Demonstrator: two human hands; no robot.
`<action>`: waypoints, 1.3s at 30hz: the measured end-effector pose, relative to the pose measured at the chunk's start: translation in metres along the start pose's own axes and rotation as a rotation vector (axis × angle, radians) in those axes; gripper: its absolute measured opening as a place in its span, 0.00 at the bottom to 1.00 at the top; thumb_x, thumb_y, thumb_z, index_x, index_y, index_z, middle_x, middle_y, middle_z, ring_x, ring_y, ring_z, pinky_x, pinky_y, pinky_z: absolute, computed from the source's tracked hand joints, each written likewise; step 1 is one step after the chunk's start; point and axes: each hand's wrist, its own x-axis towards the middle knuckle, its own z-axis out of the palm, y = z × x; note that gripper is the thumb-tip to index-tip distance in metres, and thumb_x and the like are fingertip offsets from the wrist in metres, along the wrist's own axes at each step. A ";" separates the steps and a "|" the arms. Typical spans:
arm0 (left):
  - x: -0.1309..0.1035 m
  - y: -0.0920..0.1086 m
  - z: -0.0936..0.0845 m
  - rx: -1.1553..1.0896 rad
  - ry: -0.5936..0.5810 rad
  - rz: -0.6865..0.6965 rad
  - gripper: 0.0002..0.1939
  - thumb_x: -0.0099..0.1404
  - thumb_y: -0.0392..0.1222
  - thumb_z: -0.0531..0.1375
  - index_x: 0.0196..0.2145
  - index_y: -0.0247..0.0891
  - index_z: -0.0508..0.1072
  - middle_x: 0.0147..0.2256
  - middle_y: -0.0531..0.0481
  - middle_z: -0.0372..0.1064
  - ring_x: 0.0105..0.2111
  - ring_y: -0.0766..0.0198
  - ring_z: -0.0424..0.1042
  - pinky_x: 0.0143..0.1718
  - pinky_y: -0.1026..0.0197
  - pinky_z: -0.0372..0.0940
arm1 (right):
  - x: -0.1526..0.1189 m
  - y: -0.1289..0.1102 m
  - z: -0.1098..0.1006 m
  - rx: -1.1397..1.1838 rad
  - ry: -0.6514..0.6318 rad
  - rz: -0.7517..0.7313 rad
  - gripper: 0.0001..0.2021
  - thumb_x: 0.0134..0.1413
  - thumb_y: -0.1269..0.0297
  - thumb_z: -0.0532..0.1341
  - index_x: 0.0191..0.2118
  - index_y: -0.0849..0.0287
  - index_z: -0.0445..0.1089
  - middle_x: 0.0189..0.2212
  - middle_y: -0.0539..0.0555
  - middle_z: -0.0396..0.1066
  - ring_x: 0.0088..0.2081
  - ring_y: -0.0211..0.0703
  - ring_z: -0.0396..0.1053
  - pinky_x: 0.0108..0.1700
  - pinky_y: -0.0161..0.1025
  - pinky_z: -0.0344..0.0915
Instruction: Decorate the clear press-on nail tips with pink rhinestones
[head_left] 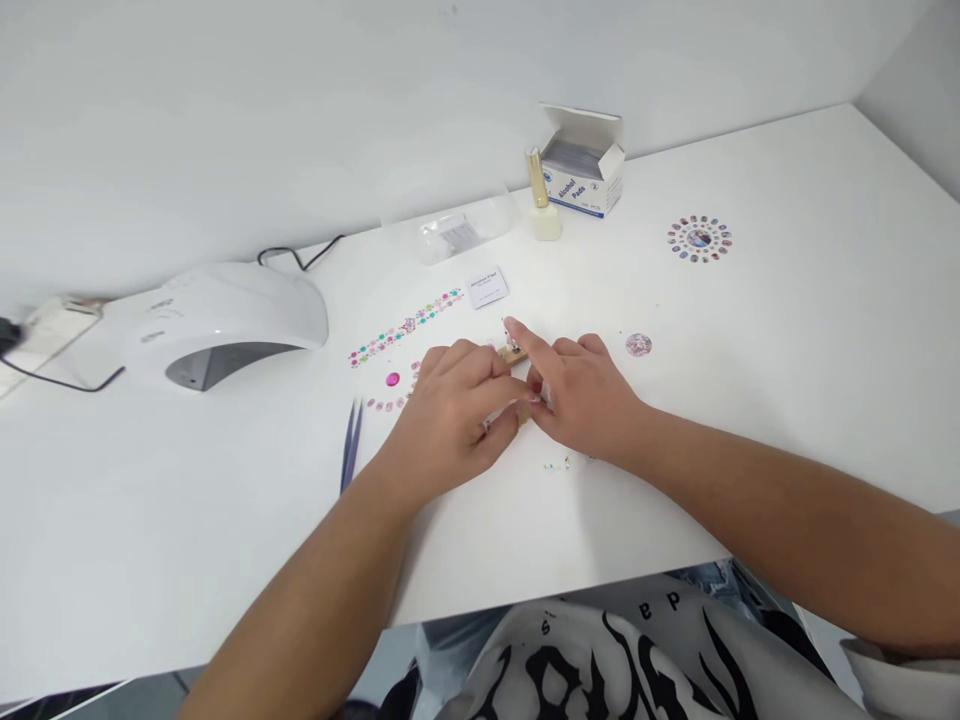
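My left hand [457, 415] and my right hand [581, 400] meet over the white table, fingertips close together. Both are closed in a pinch around something small and pinkish, mostly hidden by the fingers. The right index finger points forward above a light wooden strip [514, 356] with small decorated bits on it. Left of my left hand lie blue-purple tweezers [351, 445], a pink gem [392, 380] and an arc of small pink stickers [386, 405], partly covered by that hand. Tiny shiny stones [556, 466] are scattered just below my right hand.
A white nail lamp [232, 320] with a cable stands at left. Behind my hands are gem strips [405, 328], an alcohol pad packet [489, 288], a nail polish bottle [546, 220] and an open alcohol pads box [585, 185]. Round sticker designs [699, 238] lie at right.
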 end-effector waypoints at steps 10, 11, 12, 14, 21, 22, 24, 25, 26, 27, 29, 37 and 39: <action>0.001 0.002 0.002 0.077 -0.007 0.034 0.11 0.61 0.31 0.55 0.32 0.42 0.75 0.30 0.49 0.64 0.33 0.59 0.63 0.36 0.53 0.55 | 0.001 -0.001 -0.001 0.011 0.004 0.003 0.33 0.59 0.68 0.54 0.69 0.62 0.45 0.33 0.52 0.75 0.40 0.45 0.66 0.47 0.43 0.51; 0.001 0.002 0.002 0.078 -0.010 0.031 0.11 0.61 0.31 0.55 0.32 0.41 0.76 0.30 0.49 0.64 0.33 0.59 0.63 0.36 0.53 0.55 | 0.001 -0.001 -0.001 0.011 0.005 0.004 0.33 0.59 0.69 0.54 0.69 0.61 0.45 0.33 0.52 0.75 0.40 0.45 0.66 0.47 0.43 0.51; 0.001 0.002 0.002 0.080 -0.012 0.027 0.11 0.62 0.31 0.55 0.32 0.41 0.76 0.30 0.49 0.65 0.33 0.59 0.63 0.36 0.53 0.55 | 0.001 -0.001 -0.001 0.011 0.003 0.006 0.34 0.59 0.69 0.54 0.69 0.61 0.45 0.32 0.52 0.75 0.40 0.45 0.66 0.47 0.43 0.51; 0.001 0.001 0.003 0.089 -0.014 0.024 0.11 0.62 0.31 0.54 0.32 0.41 0.76 0.30 0.49 0.65 0.34 0.59 0.63 0.36 0.53 0.55 | 0.001 -0.001 -0.001 0.007 -0.004 0.011 0.34 0.58 0.70 0.55 0.69 0.61 0.44 0.32 0.52 0.75 0.40 0.45 0.66 0.47 0.43 0.51; 0.002 0.002 0.003 0.117 -0.015 0.033 0.10 0.62 0.32 0.55 0.32 0.41 0.75 0.30 0.49 0.65 0.34 0.59 0.63 0.35 0.53 0.54 | 0.001 -0.002 -0.003 0.022 -0.016 0.019 0.35 0.56 0.71 0.55 0.69 0.60 0.45 0.32 0.51 0.76 0.41 0.46 0.66 0.47 0.43 0.51; 0.002 0.003 0.003 0.119 -0.015 0.037 0.10 0.62 0.32 0.55 0.31 0.41 0.75 0.30 0.49 0.65 0.34 0.58 0.63 0.35 0.53 0.54 | 0.001 -0.002 -0.003 0.023 -0.016 0.020 0.35 0.56 0.72 0.55 0.69 0.61 0.45 0.32 0.52 0.76 0.41 0.46 0.66 0.47 0.44 0.51; 0.002 0.003 0.003 0.128 -0.015 0.044 0.10 0.62 0.32 0.54 0.30 0.40 0.75 0.30 0.49 0.65 0.33 0.58 0.62 0.34 0.53 0.53 | 0.001 -0.002 -0.003 0.025 -0.014 0.020 0.35 0.56 0.71 0.55 0.69 0.61 0.45 0.32 0.52 0.76 0.40 0.46 0.66 0.47 0.44 0.51; 0.002 0.003 0.003 0.131 -0.017 0.044 0.10 0.63 0.32 0.54 0.30 0.40 0.75 0.29 0.49 0.64 0.33 0.58 0.62 0.34 0.53 0.53 | 0.001 -0.002 -0.003 0.026 -0.012 0.020 0.35 0.56 0.71 0.55 0.69 0.61 0.46 0.32 0.52 0.76 0.40 0.46 0.66 0.47 0.44 0.51; 0.002 0.003 0.003 0.131 -0.021 0.043 0.10 0.63 0.32 0.54 0.30 0.40 0.74 0.29 0.49 0.64 0.33 0.58 0.61 0.34 0.53 0.54 | 0.001 -0.002 -0.003 0.027 -0.010 0.018 0.35 0.56 0.71 0.55 0.69 0.61 0.46 0.32 0.52 0.76 0.40 0.46 0.66 0.47 0.44 0.51; 0.003 0.003 0.004 0.129 -0.023 0.040 0.10 0.63 0.32 0.54 0.30 0.40 0.74 0.29 0.49 0.64 0.33 0.59 0.61 0.35 0.53 0.54 | 0.001 -0.002 -0.003 0.026 -0.009 0.017 0.35 0.56 0.71 0.55 0.69 0.61 0.46 0.32 0.51 0.76 0.40 0.46 0.66 0.47 0.44 0.51; 0.003 0.003 0.005 0.117 -0.025 0.031 0.10 0.64 0.33 0.54 0.31 0.40 0.74 0.30 0.49 0.63 0.33 0.59 0.61 0.35 0.53 0.54 | 0.000 -0.002 -0.002 0.024 -0.004 0.018 0.35 0.56 0.71 0.55 0.69 0.60 0.45 0.33 0.51 0.76 0.40 0.46 0.66 0.47 0.44 0.50; 0.003 0.004 0.008 -0.004 -0.035 -0.045 0.07 0.64 0.33 0.54 0.32 0.40 0.71 0.31 0.50 0.65 0.35 0.59 0.62 0.37 0.54 0.56 | 0.000 0.000 -0.001 0.032 0.005 0.016 0.35 0.56 0.71 0.55 0.69 0.60 0.46 0.34 0.52 0.76 0.40 0.46 0.66 0.48 0.44 0.50; 0.003 0.004 0.007 -0.021 -0.034 -0.061 0.05 0.63 0.32 0.55 0.32 0.39 0.69 0.32 0.50 0.66 0.36 0.59 0.62 0.38 0.53 0.56 | 0.000 0.000 0.000 0.040 0.008 0.016 0.35 0.55 0.71 0.56 0.69 0.60 0.46 0.35 0.52 0.77 0.40 0.46 0.66 0.48 0.44 0.50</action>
